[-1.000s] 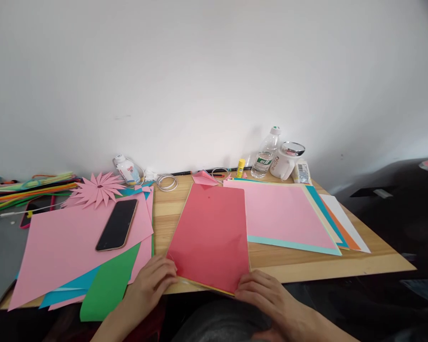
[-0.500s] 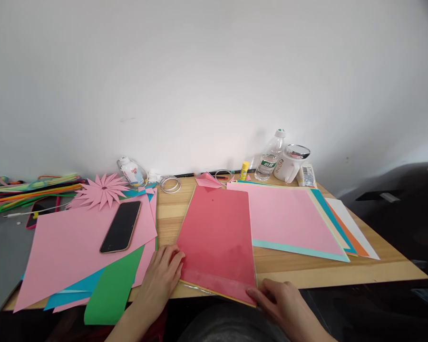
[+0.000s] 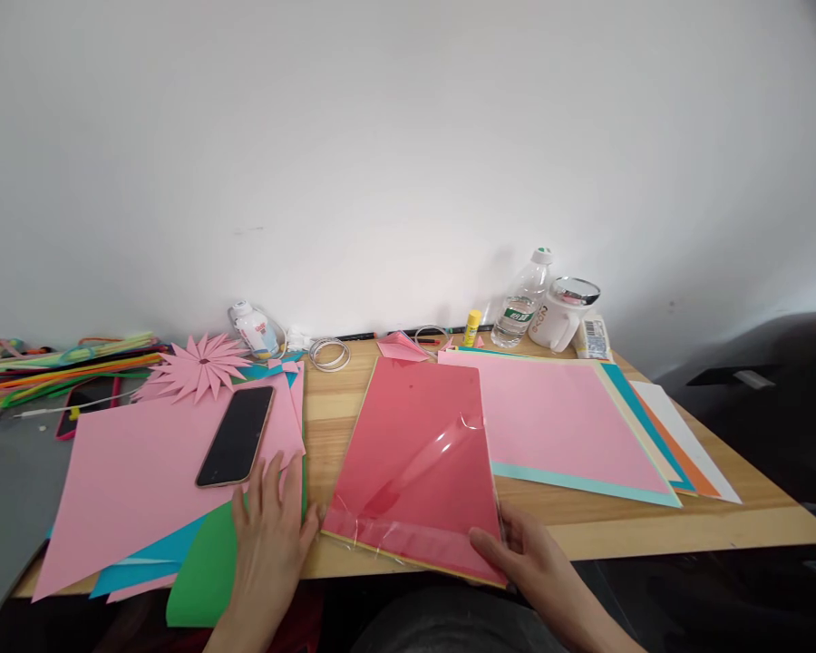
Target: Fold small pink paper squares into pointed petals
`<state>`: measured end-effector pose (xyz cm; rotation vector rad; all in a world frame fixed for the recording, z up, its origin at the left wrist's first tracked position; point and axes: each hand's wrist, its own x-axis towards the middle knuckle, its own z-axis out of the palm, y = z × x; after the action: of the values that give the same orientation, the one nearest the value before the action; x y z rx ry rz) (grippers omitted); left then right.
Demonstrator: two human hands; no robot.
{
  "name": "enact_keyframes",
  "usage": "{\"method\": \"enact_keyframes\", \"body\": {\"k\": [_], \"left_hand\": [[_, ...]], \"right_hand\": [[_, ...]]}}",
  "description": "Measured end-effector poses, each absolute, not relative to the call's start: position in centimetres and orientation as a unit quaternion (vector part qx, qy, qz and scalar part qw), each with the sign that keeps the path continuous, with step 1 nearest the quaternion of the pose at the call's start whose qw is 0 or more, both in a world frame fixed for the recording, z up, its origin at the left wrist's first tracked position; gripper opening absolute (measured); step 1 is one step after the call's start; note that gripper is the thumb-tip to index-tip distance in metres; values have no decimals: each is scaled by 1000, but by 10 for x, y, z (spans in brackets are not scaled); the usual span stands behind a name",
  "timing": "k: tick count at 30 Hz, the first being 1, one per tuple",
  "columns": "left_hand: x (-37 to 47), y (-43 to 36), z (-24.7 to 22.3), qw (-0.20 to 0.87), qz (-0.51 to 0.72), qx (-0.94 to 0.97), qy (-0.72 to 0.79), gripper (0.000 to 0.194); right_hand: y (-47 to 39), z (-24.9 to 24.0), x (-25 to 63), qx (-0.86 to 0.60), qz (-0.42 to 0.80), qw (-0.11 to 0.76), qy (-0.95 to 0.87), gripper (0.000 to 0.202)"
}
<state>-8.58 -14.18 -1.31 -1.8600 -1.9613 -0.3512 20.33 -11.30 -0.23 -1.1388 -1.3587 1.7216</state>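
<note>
A pack of coloured paper in a clear plastic sleeve, red on top, lies at the middle of the table's front edge. My right hand grips its lower right corner, thumb on top and fingers at the side and underneath. My left hand is spread open over the green paper and pink sheet, its thumb near the pack's lower left corner. A dark phone rests on the pink sheet just beyond the left fingertips.
A fan of coloured sheets lies right of the pack. Behind stand a glue stick, a water bottle and a white mug. At left are a folded pink paper flower, a small white bottle and pipe cleaners.
My left hand has left the pack's edge and moved left, its fingers spreading. My right hand has taken a fuller grip on the corner. Glare now shows on the plastic.
</note>
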Motion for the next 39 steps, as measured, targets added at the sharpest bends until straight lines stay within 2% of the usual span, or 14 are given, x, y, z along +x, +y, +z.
{"method": "enact_keyframes", "body": {"k": [3, 8, 13, 17, 22, 30, 35, 39], "left_hand": [[-84, -141, -13, 210, -74, -633, -742, 50], [-87, -139, -6, 210, -94, -635, -738, 49], [-106, -143, 7, 214, -163, -575, -773, 35], [-117, -145, 11, 168, -105, -566, -800, 30], [-118, -145, 12, 188, -82, -543, -814, 31], [-143, -147, 27, 239, -126, -539, -798, 30], [-152, -148, 36, 243, -135, -529, -802, 32], [-153, -145, 42, 242, -123, -541, -796, 32]], "right_hand": [[-118, -3, 197, -414, 673, 372, -487, 42], [-131, 10, 204, -420, 666, 406, -465, 45], [-145, 26, 219, -430, 688, 384, -441, 46], [-144, 24, 221, -389, 690, 336, -510, 43], [-130, 18, 198, -352, 678, 282, -581, 49], [-133, 14, 149, -261, 731, 302, -554, 48], [-135, 11, 154, -285, 654, 316, -626, 41], [-137, 6, 150, -289, 633, 278, -663, 39]]}}
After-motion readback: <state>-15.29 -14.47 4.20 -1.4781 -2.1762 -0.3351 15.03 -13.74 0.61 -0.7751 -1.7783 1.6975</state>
